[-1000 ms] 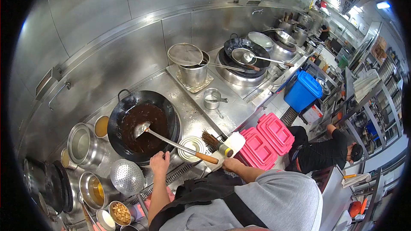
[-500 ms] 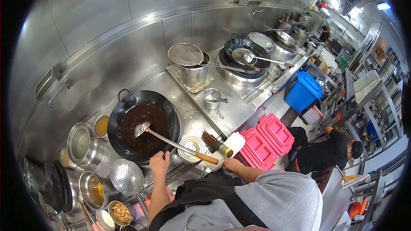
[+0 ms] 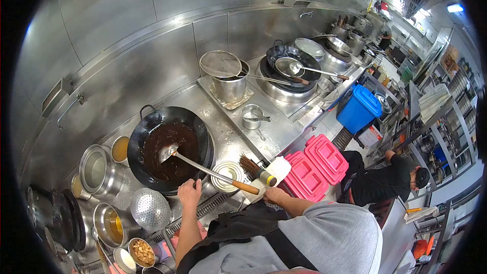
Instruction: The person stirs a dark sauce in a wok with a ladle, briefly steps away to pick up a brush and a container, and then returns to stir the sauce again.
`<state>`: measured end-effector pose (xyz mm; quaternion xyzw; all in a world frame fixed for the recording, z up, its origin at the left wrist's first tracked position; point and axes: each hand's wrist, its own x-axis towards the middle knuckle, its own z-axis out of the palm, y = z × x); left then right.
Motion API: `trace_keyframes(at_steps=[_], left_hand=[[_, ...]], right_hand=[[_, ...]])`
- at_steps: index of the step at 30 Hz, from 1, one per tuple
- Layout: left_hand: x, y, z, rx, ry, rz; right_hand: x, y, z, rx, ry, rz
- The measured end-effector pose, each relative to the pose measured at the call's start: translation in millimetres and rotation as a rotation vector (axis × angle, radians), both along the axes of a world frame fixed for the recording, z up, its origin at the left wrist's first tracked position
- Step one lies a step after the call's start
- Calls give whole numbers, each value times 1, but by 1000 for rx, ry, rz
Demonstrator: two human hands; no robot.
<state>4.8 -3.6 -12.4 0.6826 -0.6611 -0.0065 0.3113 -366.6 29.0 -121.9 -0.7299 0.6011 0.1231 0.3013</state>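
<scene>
Resting in wok (image 3: 138,155), ladle (image 3: 195,164), wooden handle (image 3: 244,187) near right fingers (image 3: 269,193)

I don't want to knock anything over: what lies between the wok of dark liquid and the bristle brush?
A round white-rimmed container sits between the wok and brush, with the ladle handle crossing above it, in the head view.

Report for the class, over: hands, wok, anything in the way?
Left hand at wok's near rim, grip unclear. Right hand near brush, grip unclear. Wok holds dark sauce. Ladle in it, handle jutting over the rim, possibly in the way.
</scene>
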Motion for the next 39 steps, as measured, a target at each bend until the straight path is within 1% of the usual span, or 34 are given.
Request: trace_keyframes(at_steps=[3, 6, 8, 9, 10, 11, 12, 13, 15, 16, 17, 19, 20, 21, 22, 23, 24, 25, 26, 27, 28, 29, 30, 31, 32, 33, 34, 35, 37, 39], left_hand=[[0, 0, -1, -1, 7, -4], [0, -2, -4, -2, 3, 0], [3, -3, -6, 10, -59, -21], [1, -3, -2, 2, -51, -29], [0, -2, -2, -68, -41, -35], [0, -1, -1, -79, -59, -34], [-1, 2, 3, -34, -66, -6], [-1, 1, 2, -59, -27, -4], [2, 3, 0, -12, -13, -13], [3, 3, 3, 19, -1, 6], [3, 5, 7, 45, 12, 5], [4, 5, 5, 37, 35, -22], [6, 7, 5, 32, 55, -5], [2, 3, 10, 21, 79, -19], [-2, 5, 19, 58, 100, 39], [-7, 6, 26, 107, 132, 43], [-8, 1, 21, 239, 125, 99], [-14, 0, 41, 289, 159, 55], [-13, -2, 45, 359, 86, -15], [-4, -9, 18, 348, 4, -53], [0, -10, 8, 263, 21, -85], [7, -13, 2, 235, -18, -174], [22, -24, -22, 219, -69, -236], [23, -24, -15, 237, -115, -251], [25, -28, -21, 227, -139, -269], [31, -41, -25, 497, -207, -261], [53, -69, -60, 555, -293, -247], [58, -71, -58, 566, -313, -205], [56, -64, -56, 501, -285, -169], [58, -67, -58, 467, -284, -142]], right_hand=[[0, -1, 4, 22, 12, 9], [-2, -1, 9, 37, -30, 32], [2, 2, 10, -33, -29, -137], [1, 3, 7, -37, -18, -119], [-4, 1, 4, -20, -16, -54], [-8, 1, -1, 6, -16, 21], [-7, 2, 2, -6, -22, 45], [-6, 1, 5, -27, -30, 68], [-9, 6, 2, -83, -51, 162], [-2, 11, 20, -54, -68, 64], [-6, 10, 14, -30, -80, 76], [-6, 11, 15, -79, -23, 124], [-7, 13, 13, -84, -16, 79], [-7, 16, 8, -29, -14, 103], [-13, 22, 7, 14, -10, 87], [-14, 29, 3, 34, 14, 97], [5, 41, 67, 149, 86, -6], [5, 48, 78, 167, 100, -3], [-6, 59, 60, 156, 22, -51], [-13, 76, 59, 60, -15, -100], [-21, 88, 54, 11, -20, -170], [-31, 96, 52, -16, -24, -307], [-39, 105, 52, -26, -18, -394], [-49, 118, 52, -28, -9, -476], [-55, 135, 77, -104, -4, -616], [-72, 157, 84, -106, 0, -703], [-78, 174, 88, -140, -17, -827], [-79, 188, 88, -174, -46, -938], [-84, 229, 87, -99, 11, -1131], [-82, 263, 88, 23, 43, -1134]])
